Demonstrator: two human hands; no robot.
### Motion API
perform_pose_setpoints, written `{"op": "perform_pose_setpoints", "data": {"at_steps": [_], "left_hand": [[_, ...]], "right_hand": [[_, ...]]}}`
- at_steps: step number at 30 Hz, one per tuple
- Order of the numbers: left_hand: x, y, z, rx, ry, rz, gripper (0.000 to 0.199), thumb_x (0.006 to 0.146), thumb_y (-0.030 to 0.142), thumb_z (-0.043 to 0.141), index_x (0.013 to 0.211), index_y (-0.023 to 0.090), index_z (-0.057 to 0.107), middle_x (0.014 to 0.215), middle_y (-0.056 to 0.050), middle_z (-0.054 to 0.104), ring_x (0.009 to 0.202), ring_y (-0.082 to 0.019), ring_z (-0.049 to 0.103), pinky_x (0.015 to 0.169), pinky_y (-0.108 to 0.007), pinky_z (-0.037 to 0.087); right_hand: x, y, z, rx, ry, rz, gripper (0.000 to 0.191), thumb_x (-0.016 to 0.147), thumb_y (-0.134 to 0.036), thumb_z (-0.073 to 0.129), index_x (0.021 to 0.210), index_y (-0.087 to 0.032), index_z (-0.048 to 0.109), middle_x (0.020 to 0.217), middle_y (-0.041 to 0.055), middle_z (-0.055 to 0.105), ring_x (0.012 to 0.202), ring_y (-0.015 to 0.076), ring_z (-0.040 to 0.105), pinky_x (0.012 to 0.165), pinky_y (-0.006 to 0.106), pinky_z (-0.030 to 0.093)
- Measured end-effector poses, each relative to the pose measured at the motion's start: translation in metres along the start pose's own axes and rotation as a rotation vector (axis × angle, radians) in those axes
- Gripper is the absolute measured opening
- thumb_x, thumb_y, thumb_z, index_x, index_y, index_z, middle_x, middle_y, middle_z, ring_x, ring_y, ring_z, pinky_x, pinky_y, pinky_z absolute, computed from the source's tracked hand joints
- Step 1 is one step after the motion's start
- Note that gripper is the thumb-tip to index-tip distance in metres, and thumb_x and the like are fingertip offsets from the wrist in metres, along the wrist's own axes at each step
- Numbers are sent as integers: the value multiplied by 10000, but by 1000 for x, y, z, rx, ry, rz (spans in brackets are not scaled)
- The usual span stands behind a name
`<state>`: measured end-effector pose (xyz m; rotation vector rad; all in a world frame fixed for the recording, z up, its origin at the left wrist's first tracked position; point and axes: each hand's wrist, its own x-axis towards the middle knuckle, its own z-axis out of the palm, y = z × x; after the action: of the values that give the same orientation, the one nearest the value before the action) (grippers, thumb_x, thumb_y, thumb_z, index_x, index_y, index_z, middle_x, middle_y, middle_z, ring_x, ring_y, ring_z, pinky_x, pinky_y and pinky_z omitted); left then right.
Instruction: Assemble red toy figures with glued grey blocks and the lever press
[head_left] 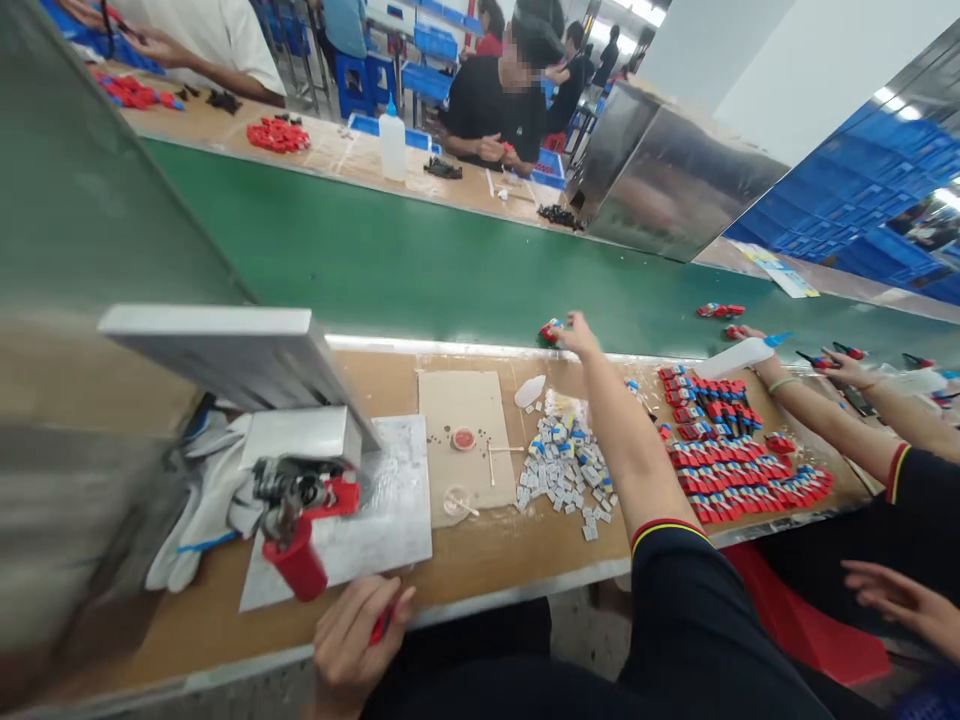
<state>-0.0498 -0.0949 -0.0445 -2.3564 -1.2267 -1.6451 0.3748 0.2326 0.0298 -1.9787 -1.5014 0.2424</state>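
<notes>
The toy car is behind the blocks.

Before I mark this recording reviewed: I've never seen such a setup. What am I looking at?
No machine does the handling: one head-worn camera looks forward and down at a person's bare hands. The left hand holds a small red piece. The right hand is at a red, white and blue piece on the green surface; whether it grips it is unclear. On the table lie a pile of small, mostly grey pieces and, farther right, rows of mostly red pieces. Other people sit nearby.
</notes>
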Motion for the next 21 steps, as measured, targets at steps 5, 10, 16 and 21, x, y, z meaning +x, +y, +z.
{"op": "perform_pose_setpoints", "data": {"at_steps": [5, 10, 16, 21], "left_hand": [[-1, 11, -3, -337, 9, -339, 304, 1043, 412, 692, 836, 191, 711, 663, -12, 687, 584, -129, 648, 586, -220, 547], [20, 43, 0, -1289, 30, -1201, 570, 897, 791, 689, 875, 222, 663, 627, 14, 573, 541, -135, 533, 395, -174, 339], [37, 64, 6, -1782, 13, -1471, 512, 801, 639, 867, 955, 202, 647, 744, -6, 587, 666, -150, 558, 477, -186, 384], [26, 69, 5, -1796, -13, -1478, 458, 734, 434, 908, 1034, 213, 641, 868, -25, 637, 794, -182, 627, 627, -256, 485]], "right_hand": [[-55, -37, -73, 298, 287, -109, 388, 993, -395, 677, 1292, -149, 659, 1362, 164, 700, 1297, 265, 709, 921, 355, 553], [-207, -78, -122, 777, 462, -640, 215, 904, -346, 837, 1115, -307, 819, 1015, -40, 773, 806, 120, 744, 684, 305, 507], [-375, -91, -62, 747, 61, -634, 168, 1027, -276, 683, 1176, -273, 761, 901, 41, 727, 761, 213, 721, 582, 376, 611], [-415, -88, -11, 590, -245, -631, 434, 974, -257, 760, 1388, -286, 631, 1121, 87, 707, 992, 235, 733, 819, 387, 683]]}}
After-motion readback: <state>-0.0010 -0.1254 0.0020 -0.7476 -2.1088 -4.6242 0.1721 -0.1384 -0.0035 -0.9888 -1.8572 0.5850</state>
